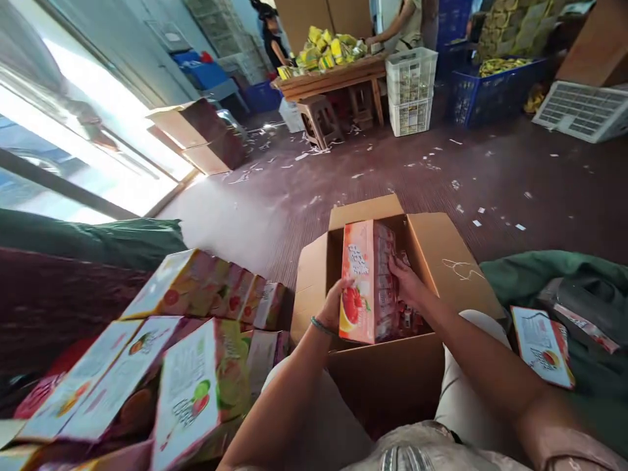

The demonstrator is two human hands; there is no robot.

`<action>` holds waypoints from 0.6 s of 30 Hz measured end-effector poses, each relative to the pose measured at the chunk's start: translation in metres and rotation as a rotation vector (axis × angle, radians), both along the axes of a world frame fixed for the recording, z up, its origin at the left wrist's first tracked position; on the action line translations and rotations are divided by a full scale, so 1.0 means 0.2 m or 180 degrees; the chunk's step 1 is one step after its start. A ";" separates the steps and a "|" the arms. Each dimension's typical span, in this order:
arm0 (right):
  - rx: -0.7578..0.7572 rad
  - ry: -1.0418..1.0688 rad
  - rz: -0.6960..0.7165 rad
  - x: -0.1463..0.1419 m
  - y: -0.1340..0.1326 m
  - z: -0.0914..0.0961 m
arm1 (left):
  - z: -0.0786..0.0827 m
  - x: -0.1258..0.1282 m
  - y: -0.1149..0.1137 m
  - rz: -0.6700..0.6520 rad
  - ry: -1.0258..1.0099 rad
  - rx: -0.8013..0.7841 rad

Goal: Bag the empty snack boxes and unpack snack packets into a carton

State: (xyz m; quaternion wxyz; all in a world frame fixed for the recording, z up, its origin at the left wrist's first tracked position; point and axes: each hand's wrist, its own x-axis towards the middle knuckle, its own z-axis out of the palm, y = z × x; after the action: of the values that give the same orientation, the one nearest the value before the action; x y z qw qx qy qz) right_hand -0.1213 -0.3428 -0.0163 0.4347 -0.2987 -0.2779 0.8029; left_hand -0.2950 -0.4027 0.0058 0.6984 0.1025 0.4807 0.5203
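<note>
The single camera rides on my head, facing forward and down. It is near: my left hand point(333, 306) and right hand point(409, 284) on the pink pack point(366, 288) sit just below centre, over the carton point(441, 261) at 6 o'clock. Farther off, the floor point(490, 176) runs to a worktop point(333, 80) at 12 o'clock.

Daylight blows out the doorway point(98, 131) on my left, glaring on the floor point(220, 222); edges bend and blur.
</note>
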 end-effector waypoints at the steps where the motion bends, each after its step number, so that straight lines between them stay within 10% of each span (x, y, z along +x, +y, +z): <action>1: -0.0068 -0.0067 -0.0004 0.01 0.01 -0.03 | -0.05 0.03 0.01 -0.0063 -0.0095 -0.0089; 6: -0.0209 -0.0025 0.0206 0.04 0.10 -0.06 | -0.16 0.00 0.08 0.0099 -0.0136 0.0035; 18: -0.0721 -0.0381 -0.0024 0.03 0.23 -0.12 | -0.10 -0.12 0.12 0.0196 0.0317 0.0091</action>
State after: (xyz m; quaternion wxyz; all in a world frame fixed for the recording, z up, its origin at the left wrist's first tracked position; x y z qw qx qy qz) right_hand -0.1160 -0.2961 -0.0405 0.3838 -0.3943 -0.2098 0.8082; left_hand -0.3180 -0.3795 -0.0133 0.6557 0.1235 0.5103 0.5426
